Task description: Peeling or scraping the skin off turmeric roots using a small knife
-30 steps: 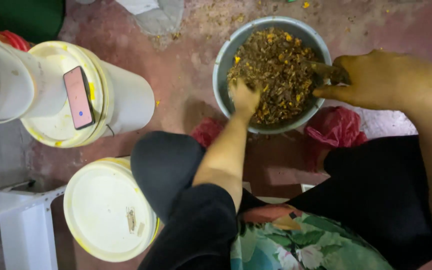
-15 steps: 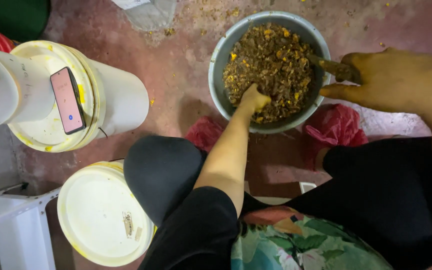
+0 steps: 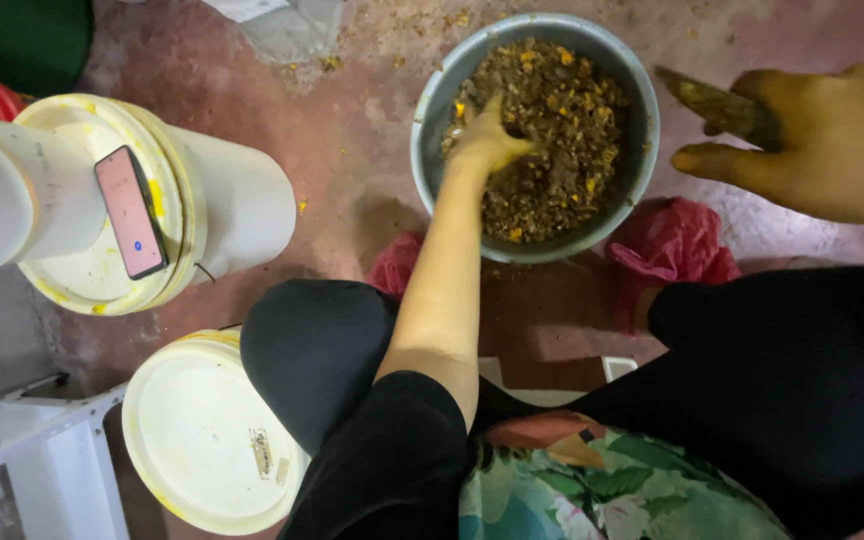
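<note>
A grey metal bowl [image 3: 430, 120] sits on the reddish floor in front of me, filled with a brown and yellow crumbly mixture [image 3: 562, 130]. My left hand [image 3: 484, 140] reaches into the bowl's left side, fingers pressed into the mixture. My right hand [image 3: 822, 140] hovers to the right of the bowl, outside its rim, gripping a soiled flat stick [image 3: 712, 103] that points toward the bowl. My knees in black trousers frame the bowl below.
A white lidded bucket [image 3: 202, 200] stands at the left with a pink phone [image 3: 130, 212] lying on its lid. Another white lidded bucket [image 3: 202, 430] is at lower left. Red plastic bags [image 3: 677, 245] lie under the bowl. A white frame [image 3: 32, 460] occupies the bottom-left corner.
My left hand moved up and deeper into the mixture. My right hand drew the stick out of the bowl to the right.
</note>
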